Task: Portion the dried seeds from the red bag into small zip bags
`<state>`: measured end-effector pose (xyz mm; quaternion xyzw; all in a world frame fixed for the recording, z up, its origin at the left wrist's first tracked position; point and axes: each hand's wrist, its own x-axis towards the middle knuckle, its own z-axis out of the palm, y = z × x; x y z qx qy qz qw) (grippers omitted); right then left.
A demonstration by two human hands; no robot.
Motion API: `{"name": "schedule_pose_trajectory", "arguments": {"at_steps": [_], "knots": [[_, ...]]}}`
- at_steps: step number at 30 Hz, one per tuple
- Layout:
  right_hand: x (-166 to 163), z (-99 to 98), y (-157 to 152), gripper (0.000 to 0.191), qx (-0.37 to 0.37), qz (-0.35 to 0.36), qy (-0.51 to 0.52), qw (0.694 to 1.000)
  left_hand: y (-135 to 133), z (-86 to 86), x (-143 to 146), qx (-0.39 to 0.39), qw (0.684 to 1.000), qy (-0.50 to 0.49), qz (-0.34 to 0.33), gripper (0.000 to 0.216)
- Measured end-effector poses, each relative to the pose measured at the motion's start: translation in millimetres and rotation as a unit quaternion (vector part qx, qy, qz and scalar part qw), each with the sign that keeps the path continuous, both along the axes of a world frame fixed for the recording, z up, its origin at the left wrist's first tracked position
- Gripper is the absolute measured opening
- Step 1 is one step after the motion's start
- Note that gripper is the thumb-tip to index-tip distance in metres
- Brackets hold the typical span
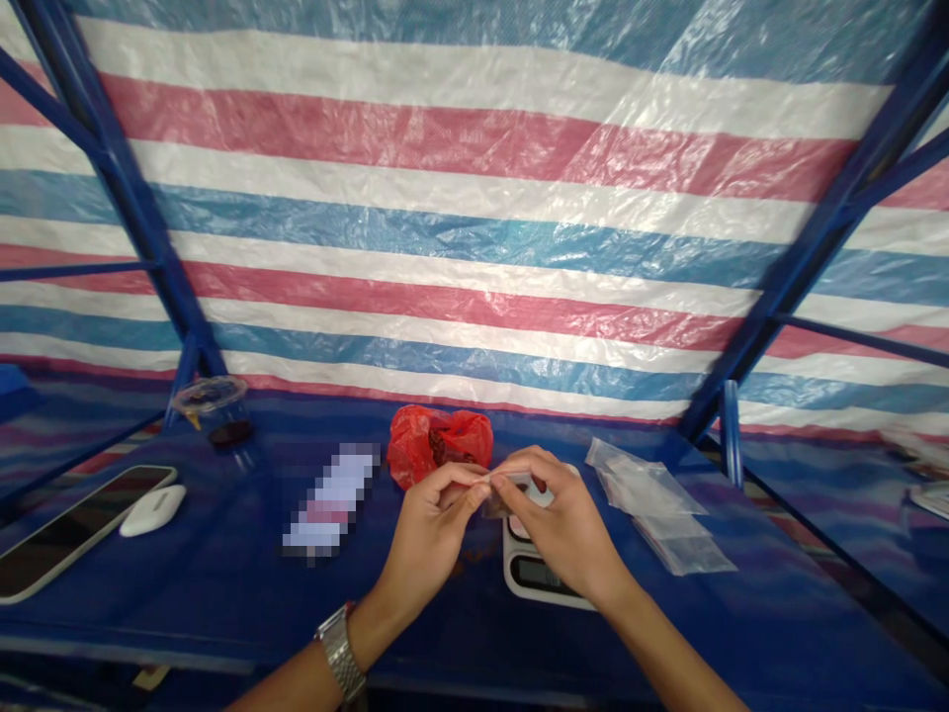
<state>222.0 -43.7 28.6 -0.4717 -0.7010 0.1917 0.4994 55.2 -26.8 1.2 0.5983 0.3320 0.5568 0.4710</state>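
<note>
My left hand point(437, 524) and my right hand point(553, 509) meet in front of me, thumbs and fingers pinching the top edge of a small clear plastic bag point(498, 504). Something brownish shows in the bag, too small to name. Right behind and below my right hand stands a white digital scale point(553, 591), its display facing me and its top partly covered. An open red plastic bag point(411, 445) with dark reddish-brown bits inside sits just beyond my left hand. Several flat clear plastic bags point(652, 499) lie to the right of the scale.
On the blue table point(244, 603) lie a phone point(81, 529), a white earbud case point(152, 510) and a pixelated flat object point(332, 504). A plastic cup point(222, 410) with dark liquid stands at the back left. Blue metal posts and a striped tarp point(474, 237) close off the far side.
</note>
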Motion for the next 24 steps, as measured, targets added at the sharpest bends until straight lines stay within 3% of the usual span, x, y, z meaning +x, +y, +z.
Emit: {"name": "schedule_pose_trajectory", "arguments": {"at_steps": [6, 12, 16, 24], "knots": [[-1, 1.6, 0, 0.014, -0.038, 0.027, 0.009, 0.999, -1, 4.1, 2, 0.007, 0.999, 0.037, 0.017, 0.028], [-2, 4.1, -2, 0.016, -0.069, -0.002, 0.054, 0.996, -2, 10.0, -5, -0.008, 0.997, 0.049, 0.059, 0.019], [0, 7.6, -1, 0.015, -0.05, -0.012, 0.105, 0.993, -5, 18.8, -4, -0.002, 0.996, 0.063, 0.059, 0.02], [0, 8.0, 4, 0.021, -0.043, -0.025, 0.083, 0.995, -3, 23.5, -6, 0.0, 0.994, 0.05, 0.098, 0.021]]}}
